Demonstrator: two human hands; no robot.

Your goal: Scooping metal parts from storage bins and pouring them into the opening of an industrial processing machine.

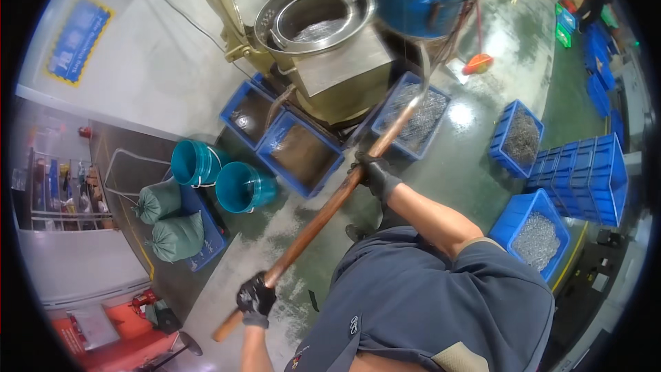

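Observation:
A long wooden-handled tool point(323, 215) runs diagonally across my body, from low left to upper right. My left hand point(256, 296), in a black glove, is closed around the handle near its butt end. Farther up, my right hand point(375, 173), also black-gloved, is wrapped round the middle of the handle. The tool's curved metal neck point(424, 69) passes above a blue crate point(383, 118) of small shiny metal pieces point(413, 120). I cannot make out the shape of its working end, which lies close to a large blue drum point(420, 10).
Ahead stands a machine with a round metal bowl point(318, 17). Two blue bins point(303, 155) with brownish liquid sit at its foot. Teal buckets point(244, 187) and tied green sacks point(177, 236) are at left. Blue crates point(578, 176) stack up at right, beside another holding metal pieces point(537, 240).

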